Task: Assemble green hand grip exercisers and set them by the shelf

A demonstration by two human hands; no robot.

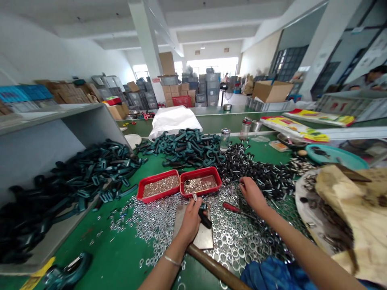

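My left hand (191, 219) is wrapped round a teal-and-black tool part (205, 219), with a bright metal piece showing above the fingers. It is over a flat metal plate (207, 241), just in front of two red trays of small metal pieces, the left tray (140, 195) and the right tray (219, 183). My right hand (252, 193) is closed at the fingertips beside the heap of black-headed screws (269, 173); whatever is in the pinch is too small to make out. Below it lies a red-handled screwdriver (231, 208) among loose metal rings (229, 237).
Teal C-shaped parts (187, 147) are heaped behind the trays, and more dark handles (99, 169) fill the left shelf. A wooden hammer handle (214, 268) lies in front. Glass jars (225, 140), a teal basin (356, 161) and a paper-covered round tray (302, 193) stand around.
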